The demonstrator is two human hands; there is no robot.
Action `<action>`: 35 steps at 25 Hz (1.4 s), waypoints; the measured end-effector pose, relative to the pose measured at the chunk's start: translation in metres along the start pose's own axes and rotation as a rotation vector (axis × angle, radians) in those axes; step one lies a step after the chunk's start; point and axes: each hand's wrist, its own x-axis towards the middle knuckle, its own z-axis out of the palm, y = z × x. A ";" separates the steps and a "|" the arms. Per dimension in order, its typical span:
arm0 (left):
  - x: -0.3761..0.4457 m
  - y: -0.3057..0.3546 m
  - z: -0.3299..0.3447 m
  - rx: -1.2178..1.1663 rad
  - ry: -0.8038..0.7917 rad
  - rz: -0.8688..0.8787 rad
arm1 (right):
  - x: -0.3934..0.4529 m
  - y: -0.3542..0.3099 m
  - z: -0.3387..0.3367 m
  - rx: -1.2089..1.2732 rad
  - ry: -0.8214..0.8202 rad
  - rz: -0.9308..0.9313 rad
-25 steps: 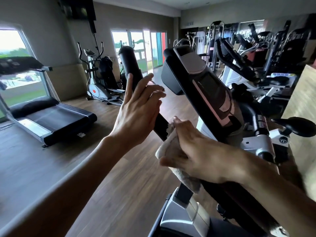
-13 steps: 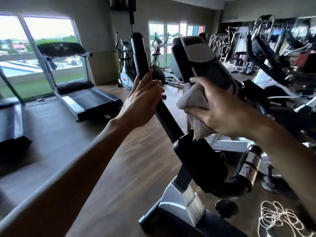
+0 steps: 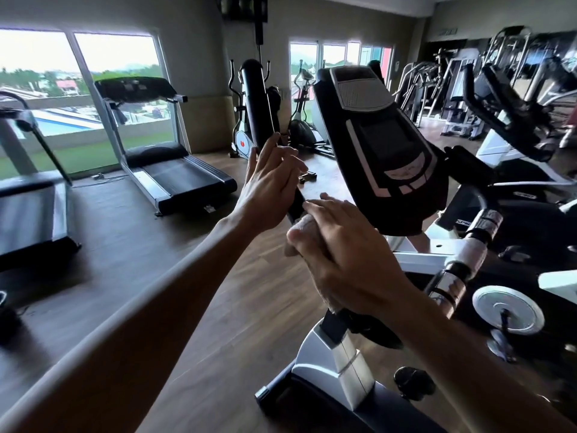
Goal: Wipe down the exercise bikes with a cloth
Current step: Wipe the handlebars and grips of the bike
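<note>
Cloth [image 3: 307,228] now lower, on handlebar [image 3: 260,104].

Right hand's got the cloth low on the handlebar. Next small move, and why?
Probably slide the cloth up the black handlebar toward the left hand. The right hand presses it near the bar's lower end, the left hand steadies the bar higher up, and the stretch above looks not yet covered.

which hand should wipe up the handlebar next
Right. The right hand already holds the cloth against the handlebar, just below the left hand, which steadies the bar bare.
</note>
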 end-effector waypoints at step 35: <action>-0.006 0.004 0.007 0.003 0.104 0.021 | -0.036 0.011 0.012 0.087 0.168 0.008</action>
